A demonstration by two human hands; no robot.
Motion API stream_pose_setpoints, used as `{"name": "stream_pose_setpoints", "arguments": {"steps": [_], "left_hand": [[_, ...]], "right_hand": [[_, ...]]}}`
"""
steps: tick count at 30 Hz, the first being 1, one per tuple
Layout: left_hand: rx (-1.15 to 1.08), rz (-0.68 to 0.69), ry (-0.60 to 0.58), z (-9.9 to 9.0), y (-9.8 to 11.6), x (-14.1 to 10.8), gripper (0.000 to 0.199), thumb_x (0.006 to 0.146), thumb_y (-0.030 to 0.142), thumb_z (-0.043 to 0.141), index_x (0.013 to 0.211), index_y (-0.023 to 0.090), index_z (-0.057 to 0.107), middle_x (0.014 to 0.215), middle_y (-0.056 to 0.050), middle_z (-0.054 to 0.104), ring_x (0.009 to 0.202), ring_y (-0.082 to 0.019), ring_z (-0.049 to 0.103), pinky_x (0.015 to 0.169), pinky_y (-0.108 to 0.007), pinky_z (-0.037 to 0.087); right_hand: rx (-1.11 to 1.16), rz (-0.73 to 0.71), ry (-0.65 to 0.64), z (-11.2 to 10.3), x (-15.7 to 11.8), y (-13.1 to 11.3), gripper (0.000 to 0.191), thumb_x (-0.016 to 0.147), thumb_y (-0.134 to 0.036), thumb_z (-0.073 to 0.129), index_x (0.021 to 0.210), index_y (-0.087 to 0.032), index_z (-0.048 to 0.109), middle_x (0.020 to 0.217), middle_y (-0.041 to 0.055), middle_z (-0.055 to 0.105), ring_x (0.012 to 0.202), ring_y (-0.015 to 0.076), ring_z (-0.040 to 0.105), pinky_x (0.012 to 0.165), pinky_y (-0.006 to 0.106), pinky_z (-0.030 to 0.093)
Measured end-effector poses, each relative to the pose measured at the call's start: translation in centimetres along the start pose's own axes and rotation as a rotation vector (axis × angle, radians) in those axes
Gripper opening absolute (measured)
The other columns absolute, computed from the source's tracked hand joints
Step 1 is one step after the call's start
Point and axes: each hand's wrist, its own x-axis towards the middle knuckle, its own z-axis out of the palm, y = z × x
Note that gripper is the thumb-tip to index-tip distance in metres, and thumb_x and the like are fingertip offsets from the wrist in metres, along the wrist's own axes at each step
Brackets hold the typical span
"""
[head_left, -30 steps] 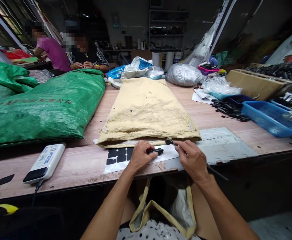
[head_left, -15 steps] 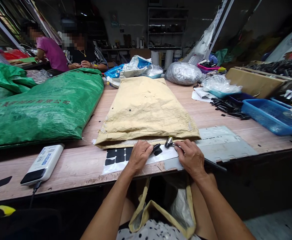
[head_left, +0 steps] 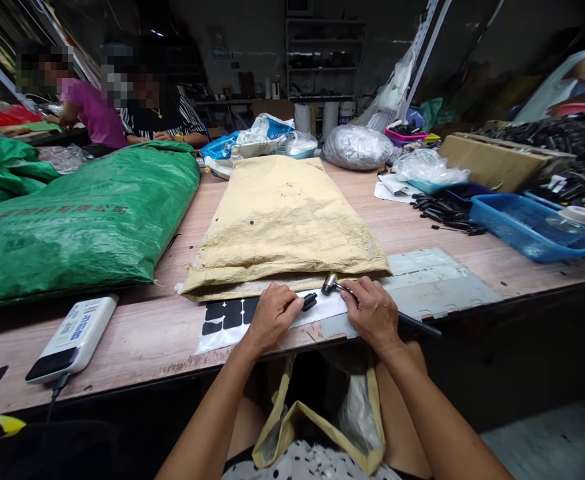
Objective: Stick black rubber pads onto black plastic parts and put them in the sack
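Note:
Near the table's front edge, my left hand (head_left: pixel 275 315) is closed on a small black part (head_left: pixel 309 302), which sticks out past the thumb and fingertips. My right hand (head_left: pixel 371 308) grips a small hammer (head_left: pixel 330 284) by its shaft; the metal head points left and the dark handle runs out to the right under the wrist. A white sheet with black stickers (head_left: pixel 226 313) lies under and beside my left hand. Just behind both hands is the front fold of a cream woven sack (head_left: pixel 292 227).
A green sack (head_left: pixel 82 220) and a white power bank (head_left: pixel 75 337) with a cable are at the left. Blue tray (head_left: pixel 532 223), black parts (head_left: pixel 447 213) and a cardboard box (head_left: pixel 492 160) stand right. Two people sit behind; another person's arm shows far right.
The black sticker beside the part in my left hand no longer shows there. The view has shifted slightly, and an arm has appeared at the far right.

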Motion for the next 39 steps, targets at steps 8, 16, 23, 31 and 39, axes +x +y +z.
{"name": "stream_pose_setpoints", "arguments": {"steps": [8,16,23,31,39], "left_hand": [[-0.109,0.038,-0.401,1.8,6.1,-6.8,0.027,0.101,0.042,0.045,0.095,0.024,0.064,0.087,-0.002,0.068,0.078,-0.017,0.061,0.071,-0.029,0.043],[0.324,-0.336,-0.707,13.6,0.4,-11.9,0.039,0.095,0.021,0.037,0.123,0.014,0.063,0.114,-0.024,0.068,0.11,-0.037,0.065,0.095,-0.052,0.047],[0.324,-0.377,-0.767,13.5,0.9,-12.8,0.049,0.091,0.027,0.039,0.134,0.015,0.061,0.114,-0.025,0.069,0.112,-0.038,0.066,0.096,-0.056,0.048],[-0.153,-0.096,-0.614,0.1,4.7,-5.6,0.029,0.094,0.05,0.047,0.11,0.04,0.069,0.094,-0.001,0.076,0.084,-0.024,0.07,0.075,-0.037,0.052],[0.408,-0.413,0.005,-4.7,-2.9,4.8,0.031,0.096,0.029,0.044,0.116,0.02,0.067,0.094,-0.012,0.072,0.09,-0.03,0.067,0.08,-0.039,0.047]], "right_hand": [[-0.003,0.005,-0.012,-0.1,0.0,-0.1,0.021,0.097,-0.032,0.055,0.11,-0.025,0.07,0.093,0.0041,0.063,0.089,0.0209,0.051,0.08,0.032,0.035],[0.012,-0.001,0.006,-0.2,0.0,-0.2,0.02,0.096,-0.03,0.055,0.109,-0.025,0.07,0.093,0.0049,0.063,0.088,0.0212,0.05,0.078,0.033,0.034],[-0.008,0.004,0.021,-0.3,0.0,-0.3,0.02,0.097,-0.031,0.055,0.108,-0.025,0.07,0.092,0.0042,0.064,0.088,0.021,0.051,0.078,0.032,0.035],[-0.004,-0.007,0.022,-0.2,-0.1,-0.3,0.019,0.097,-0.03,0.056,0.108,-0.025,0.07,0.091,0.0038,0.064,0.087,0.0208,0.052,0.078,0.032,0.035],[-0.004,-0.028,0.032,0.0,-0.1,-0.1,0.018,0.096,-0.03,0.055,0.108,-0.025,0.069,0.09,0.0038,0.063,0.087,0.0208,0.052,0.076,0.033,0.035]]}}
